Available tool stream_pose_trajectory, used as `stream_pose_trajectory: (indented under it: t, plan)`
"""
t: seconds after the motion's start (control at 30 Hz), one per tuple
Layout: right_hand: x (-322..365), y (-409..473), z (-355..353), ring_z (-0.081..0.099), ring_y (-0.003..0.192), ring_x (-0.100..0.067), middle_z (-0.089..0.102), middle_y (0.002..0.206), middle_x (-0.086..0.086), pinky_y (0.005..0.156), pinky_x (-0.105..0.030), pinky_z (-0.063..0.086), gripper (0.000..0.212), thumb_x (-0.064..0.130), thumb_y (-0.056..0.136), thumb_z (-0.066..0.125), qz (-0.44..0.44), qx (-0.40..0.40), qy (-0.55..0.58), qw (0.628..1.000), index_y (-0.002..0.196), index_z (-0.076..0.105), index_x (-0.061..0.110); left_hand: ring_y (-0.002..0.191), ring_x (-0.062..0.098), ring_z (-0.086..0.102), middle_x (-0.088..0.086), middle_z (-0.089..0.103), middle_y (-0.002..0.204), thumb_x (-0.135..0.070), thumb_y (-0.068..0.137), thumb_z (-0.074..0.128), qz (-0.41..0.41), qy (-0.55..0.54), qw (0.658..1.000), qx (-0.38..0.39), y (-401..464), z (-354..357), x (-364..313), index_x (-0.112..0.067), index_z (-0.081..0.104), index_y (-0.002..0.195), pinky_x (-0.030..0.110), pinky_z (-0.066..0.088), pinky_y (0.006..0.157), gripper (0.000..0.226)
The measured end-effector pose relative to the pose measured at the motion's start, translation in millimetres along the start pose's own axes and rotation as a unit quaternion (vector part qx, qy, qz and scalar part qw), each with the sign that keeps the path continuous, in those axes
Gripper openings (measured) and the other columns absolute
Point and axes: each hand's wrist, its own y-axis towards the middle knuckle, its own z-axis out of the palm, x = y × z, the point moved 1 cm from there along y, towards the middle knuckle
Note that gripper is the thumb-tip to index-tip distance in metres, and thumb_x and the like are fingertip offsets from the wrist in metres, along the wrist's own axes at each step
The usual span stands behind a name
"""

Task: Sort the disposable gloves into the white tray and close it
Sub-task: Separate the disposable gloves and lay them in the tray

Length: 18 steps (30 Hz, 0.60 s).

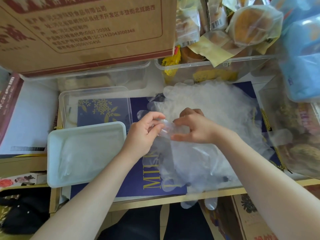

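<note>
A heap of clear disposable gloves [213, 108] lies spread over the blue box top [138, 181] at centre right. My left hand [145, 130] and my right hand [192, 129] meet above the heap, and both pinch one crumpled clear glove [167, 129] between their fingertips. The white tray [57, 135] sits to the left of my left hand, open, with a few flattened gloves inside. Its clear lid [69, 96] lies just behind it.
A big cardboard carton [86, 32] overhangs the back left. Clear bins with packaged pastries [242, 28] stand at the back and right. A blue plastic pack [301, 54] is at the far right. A dark bag [22, 210] lies lower left.
</note>
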Motion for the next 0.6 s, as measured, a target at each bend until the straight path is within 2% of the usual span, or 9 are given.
stream_pose_trajectory:
  t: [0.07, 0.1, 0.13, 0.2, 0.3, 0.37, 0.43, 0.53, 0.6]
  plan:
    - [5, -5, -10, 0.043, 0.098, -0.014, 0.059, 0.082, 0.001, 0.092, -0.024, 0.020, 0.055, 0.074, 0.063, 0.046, 0.009, 0.023, -0.005, 1.000, 0.082, 0.058, 0.024, 0.084, -0.002, 0.064, -0.016, 0.069, 0.088, -0.011, 0.091, 0.056, 0.026, 0.026, 0.999, 0.026, -2, -6, -7, -0.044, 0.059, 0.095, 0.013, 0.047, 0.077, 0.033]
    - [7, -7, -14, 0.045, 0.090, -0.013, 0.056, 0.078, 0.006, 0.092, -0.026, 0.026, 0.046, 0.067, 0.068, 0.058, 0.017, 0.046, 0.005, 0.999, 0.082, 0.056, 0.024, 0.085, -0.005, 0.063, -0.017, 0.068, 0.090, -0.008, 0.092, 0.055, 0.035, 0.035, 0.998, 0.034, -3, -9, -11, -0.042, 0.058, 0.099, 0.011, 0.045, 0.077, 0.035]
    - [9, -10, -20, 0.047, 0.080, -0.012, 0.053, 0.073, 0.009, 0.085, -0.026, 0.035, 0.039, 0.056, 0.073, 0.068, 0.032, 0.072, 0.019, 0.997, 0.084, 0.057, 0.020, 0.086, -0.006, 0.062, -0.017, 0.067, 0.090, -0.008, 0.092, 0.055, 0.041, 0.041, 0.998, 0.037, -4, -12, -14, -0.041, 0.057, 0.102, 0.009, 0.044, 0.077, 0.034]
    - [13, -15, -28, 0.048, 0.063, -0.013, 0.051, 0.064, 0.008, 0.063, -0.026, 0.039, 0.031, 0.042, 0.075, 0.074, 0.076, 0.117, 0.040, 0.989, 0.081, 0.062, 0.014, 0.086, -0.005, 0.061, -0.020, 0.066, 0.089, -0.017, 0.090, 0.052, 0.046, 0.042, 0.998, 0.030, -4, -19, -19, -0.044, 0.055, 0.104, 0.010, 0.045, 0.078, 0.030]
    - [11, -22, -36, 0.048, 0.059, -0.012, 0.052, 0.061, 0.007, 0.055, -0.026, 0.037, 0.029, 0.041, 0.074, 0.074, 0.139, 0.149, 0.031, 0.979, 0.064, 0.057, 0.020, 0.085, -0.004, 0.060, -0.028, 0.066, 0.084, -0.022, 0.087, 0.048, 0.043, 0.044, 0.998, 0.005, -4, -29, -21, -0.047, 0.055, 0.101, 0.015, 0.045, 0.080, 0.030]
    - [9, -27, -37, 0.046, 0.059, -0.014, 0.049, 0.064, 0.005, 0.058, -0.028, 0.036, 0.031, 0.036, 0.076, 0.073, 0.145, 0.148, 0.041, 0.977, 0.063, 0.053, 0.016, 0.084, -0.008, 0.059, -0.032, 0.064, 0.087, -0.016, 0.090, 0.050, 0.039, 0.035, 0.999, -0.014, -4, -37, -21, -0.044, 0.057, 0.094, 0.021, 0.047, 0.083, 0.029]
    - [9, -32, -40, 0.041, 0.057, -0.012, 0.044, 0.061, 0.007, 0.059, -0.028, 0.034, 0.032, 0.027, 0.079, 0.070, 0.136, 0.134, 0.068, 0.979, 0.059, 0.047, 0.019, 0.083, -0.005, 0.060, -0.030, 0.065, 0.085, -0.010, 0.092, 0.053, 0.024, 0.020, 0.999, -0.030, -6, -45, -18, -0.043, 0.059, 0.090, 0.028, 0.050, 0.084, 0.033]
    - [9, -38, -43, 0.053, 0.061, -0.003, 0.059, 0.068, 0.009, 0.066, -0.024, 0.044, 0.020, 0.018, 0.081, 0.068, 0.141, 0.082, 0.125, 0.979, 0.065, 0.058, 0.024, 0.081, 0.006, 0.064, -0.023, 0.067, 0.081, -0.016, 0.090, 0.053, 0.012, 0.003, 0.999, -0.048, -8, -54, -17, -0.043, 0.061, 0.087, 0.035, 0.053, 0.082, 0.028]
    - [9, -37, -38, 0.057, 0.063, -0.001, 0.065, 0.070, 0.007, 0.071, -0.025, 0.047, 0.014, 0.014, 0.083, 0.066, 0.151, 0.029, 0.159, 0.975, 0.072, 0.063, 0.022, 0.075, 0.001, 0.062, -0.016, 0.067, 0.078, -0.007, 0.093, 0.051, 0.003, -0.009, 0.998, -0.068, -8, -56, -17, -0.037, 0.060, 0.087, 0.036, 0.054, 0.081, 0.032]
